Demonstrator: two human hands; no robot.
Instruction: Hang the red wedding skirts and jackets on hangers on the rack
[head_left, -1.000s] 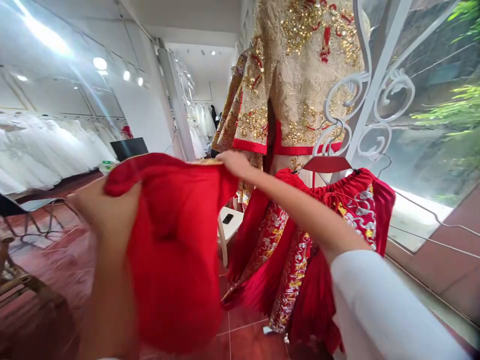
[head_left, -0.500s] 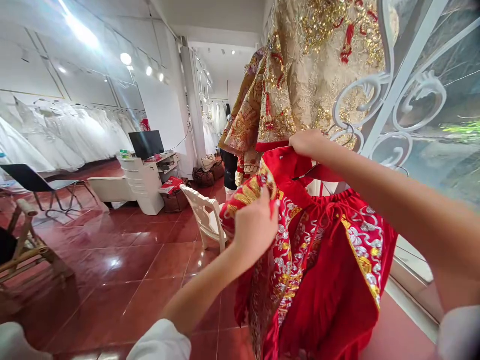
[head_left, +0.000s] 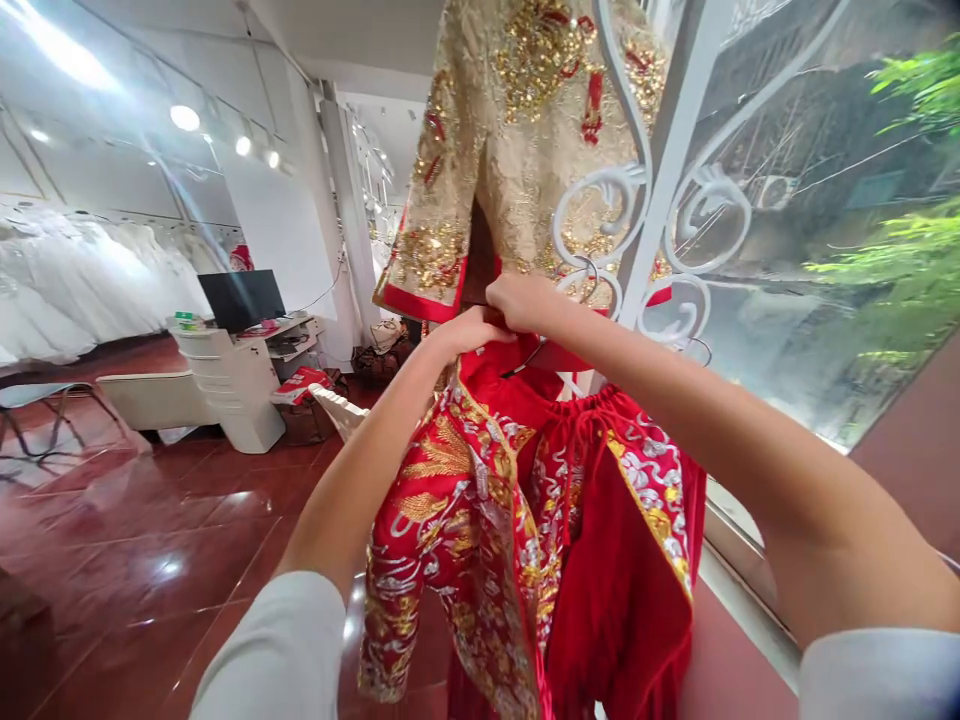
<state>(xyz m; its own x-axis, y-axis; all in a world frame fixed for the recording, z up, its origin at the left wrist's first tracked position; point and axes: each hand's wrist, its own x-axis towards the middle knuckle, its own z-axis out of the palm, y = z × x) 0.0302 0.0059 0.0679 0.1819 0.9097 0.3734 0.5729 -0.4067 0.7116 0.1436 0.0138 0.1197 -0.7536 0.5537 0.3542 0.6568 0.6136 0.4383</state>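
Both my hands meet at the top of a red jacket with gold and silver embroidery (head_left: 457,510), which hangs in front of me. My left hand (head_left: 469,335) pinches its red collar. My right hand (head_left: 521,303) closes on the red cloth just beside it, near a thin dark hanger hook (head_left: 525,360). Behind and to the right hangs a red skirt (head_left: 622,560) with a drawstring waist and embroidered edging. Above my hands hangs a gold-beaded cream robe (head_left: 525,130) with red trim. The hanger's top is mostly hidden by my hands and the cloth.
White scrollwork ironwork on a window (head_left: 660,170) stands right beside the hanging clothes. Further left are a white desk with a monitor (head_left: 240,300), a white chair back (head_left: 337,410) and a row of white gowns (head_left: 90,290) on a rail. The floor is glossy red tile.
The embroidered jacket now hangs spread over the skirt instead of being bunched up. My left hand has risen to the collar next to my right hand, and my view has swung left.
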